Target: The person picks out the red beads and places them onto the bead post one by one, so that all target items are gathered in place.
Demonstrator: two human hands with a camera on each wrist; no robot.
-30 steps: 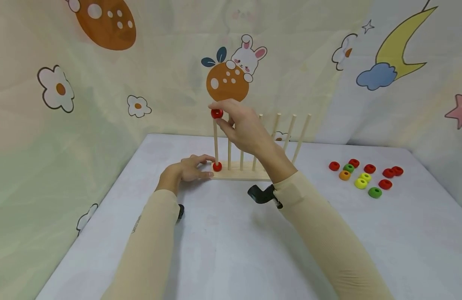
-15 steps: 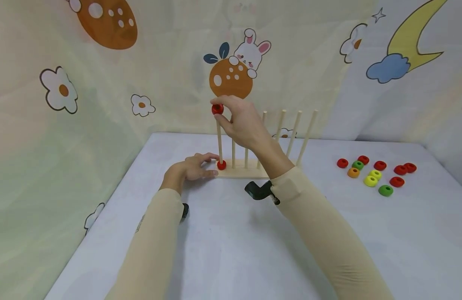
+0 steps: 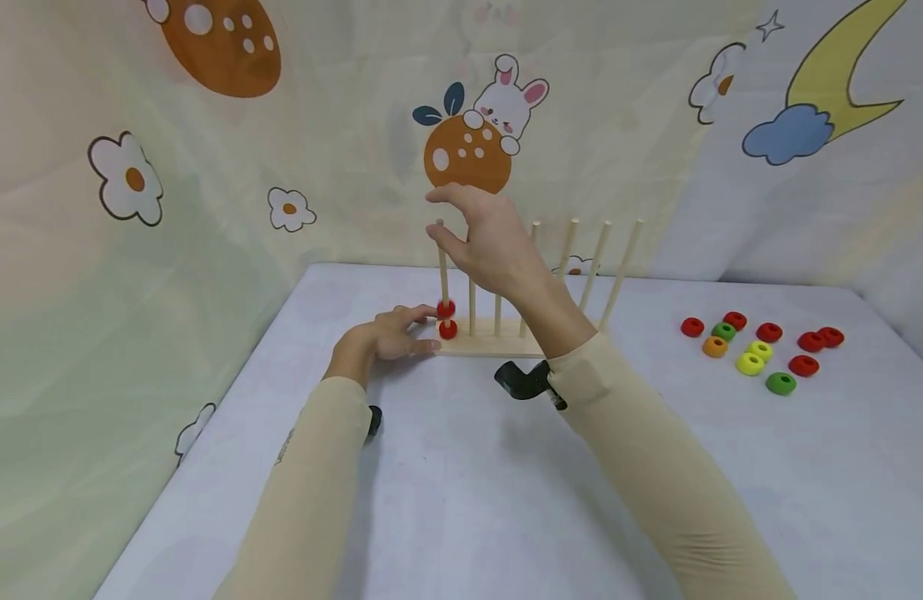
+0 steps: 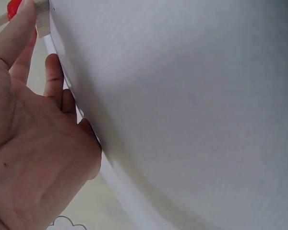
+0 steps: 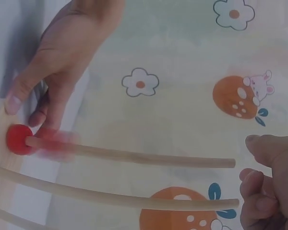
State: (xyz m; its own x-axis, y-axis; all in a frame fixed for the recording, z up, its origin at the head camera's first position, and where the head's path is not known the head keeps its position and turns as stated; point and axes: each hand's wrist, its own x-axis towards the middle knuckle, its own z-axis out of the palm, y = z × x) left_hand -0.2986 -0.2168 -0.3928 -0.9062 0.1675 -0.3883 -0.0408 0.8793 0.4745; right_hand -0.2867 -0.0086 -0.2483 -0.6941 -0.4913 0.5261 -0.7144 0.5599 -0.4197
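A wooden peg stand (image 3: 484, 347) has several upright pegs along its base. Its leftmost peg (image 3: 443, 271) carries two red beads: a lower bead (image 3: 448, 330) sits on the base, while an upper bead (image 5: 57, 145), blurred in the right wrist view, is just above it. My left hand (image 3: 390, 333) holds the base's left end between thumb and fingers. Beside the top of that same peg is my right hand (image 3: 495, 242), with thumb and index finger spread apart and nothing between them. The right forearm hides part of the other pegs.
Loose beads lie on the table at the right: several red (image 3: 803, 365), two yellow (image 3: 750, 363), two green (image 3: 780, 383) and one orange (image 3: 715, 347). A printed cloth (image 3: 341, 125) hangs behind the white table (image 3: 446, 483).
My right hand has let go of the red bead at the peg's top, and the bead has dropped down the peg. The left hand stays at the base. The head view has shifted slightly.
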